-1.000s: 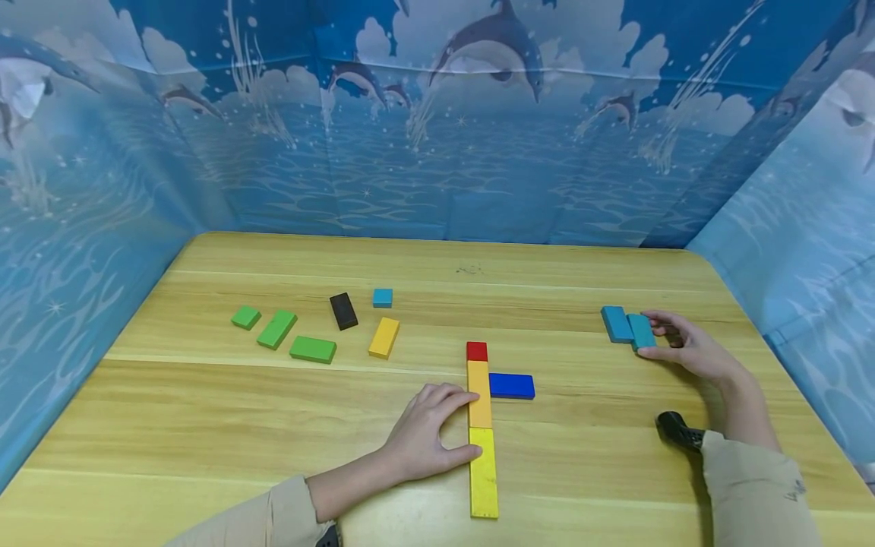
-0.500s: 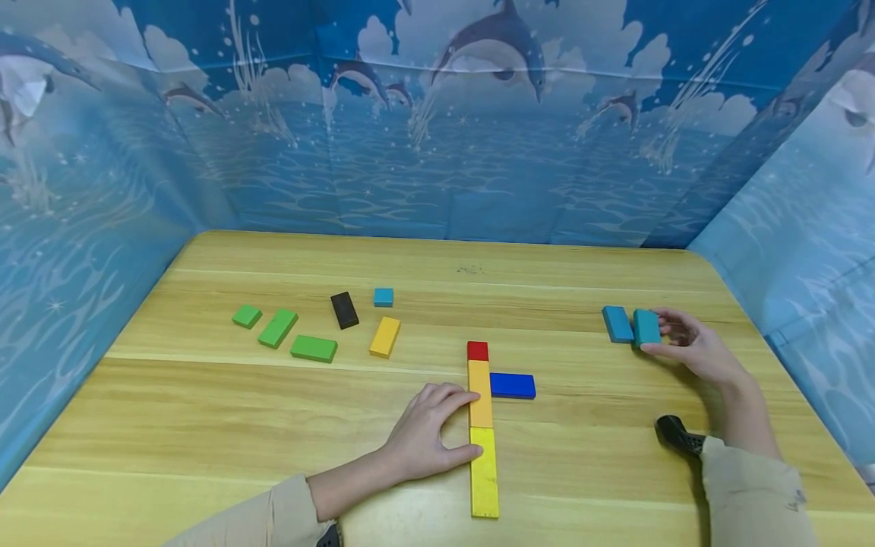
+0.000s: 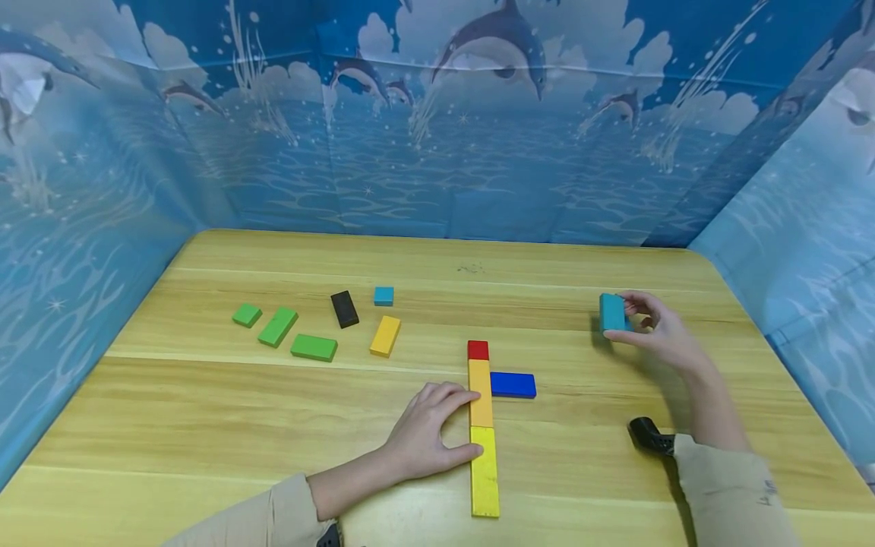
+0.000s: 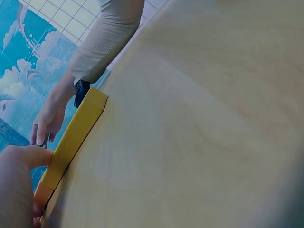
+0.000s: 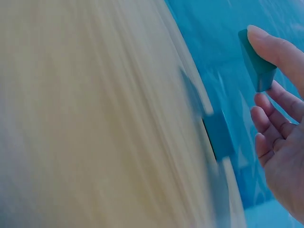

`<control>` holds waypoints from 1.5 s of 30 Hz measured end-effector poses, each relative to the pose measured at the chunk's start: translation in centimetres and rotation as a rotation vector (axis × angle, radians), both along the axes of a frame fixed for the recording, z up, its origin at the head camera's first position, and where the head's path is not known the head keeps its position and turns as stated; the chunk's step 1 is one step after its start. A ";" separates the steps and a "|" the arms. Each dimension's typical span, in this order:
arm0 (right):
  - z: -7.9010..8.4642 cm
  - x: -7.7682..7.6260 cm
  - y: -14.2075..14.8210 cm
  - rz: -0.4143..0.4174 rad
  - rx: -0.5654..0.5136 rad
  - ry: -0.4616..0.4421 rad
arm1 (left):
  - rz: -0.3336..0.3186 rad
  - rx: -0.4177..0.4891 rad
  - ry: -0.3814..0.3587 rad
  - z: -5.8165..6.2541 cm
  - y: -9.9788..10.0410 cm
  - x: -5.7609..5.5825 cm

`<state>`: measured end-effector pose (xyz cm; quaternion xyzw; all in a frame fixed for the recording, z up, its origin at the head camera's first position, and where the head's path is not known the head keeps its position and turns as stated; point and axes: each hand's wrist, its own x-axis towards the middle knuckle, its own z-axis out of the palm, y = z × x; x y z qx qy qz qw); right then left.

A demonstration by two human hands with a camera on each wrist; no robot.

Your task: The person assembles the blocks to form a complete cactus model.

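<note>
My right hand (image 3: 659,330) pinches a teal block (image 3: 611,313) between thumb and fingertips, held above the table at the right. Under it a second blue block (image 5: 219,135) lies on the table; in the head view it is mostly hidden. My left hand (image 3: 427,433) rests against a straight row of blocks, its thumb on the yellow block (image 3: 484,471) and a finger on the orange block (image 3: 481,393). At the far end of the row sits a small red block (image 3: 478,350). A dark blue block (image 3: 513,385) lies crosswise against the orange block's right side.
Left of the row lie several green blocks (image 3: 314,348), a black block (image 3: 345,309), a small light-blue block (image 3: 384,296) and an amber block (image 3: 386,336). A dolphin-print curtain (image 3: 437,167) stands behind the wooden table (image 3: 533,289) and along both sides.
My right hand has lifted the teal block off the table and moved it left, over the other blue block. The left hand and the row of blocks have stayed in place.
</note>
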<state>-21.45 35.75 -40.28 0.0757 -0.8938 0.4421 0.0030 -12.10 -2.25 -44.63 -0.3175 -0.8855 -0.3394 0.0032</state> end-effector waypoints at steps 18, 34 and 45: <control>-0.8 -1.4 -6.9 0.203 -0.006 -0.046 | -0.005 0.001 -0.017 0.2 0.0 0.0; -2.2 -1.2 -9.9 0.254 -0.020 -0.122 | -0.003 -0.003 -0.017 0.3 -0.1 -0.1; -2.0 -0.6 -10.3 0.288 0.090 -0.083 | -0.002 -0.007 -0.013 0.2 -0.1 0.0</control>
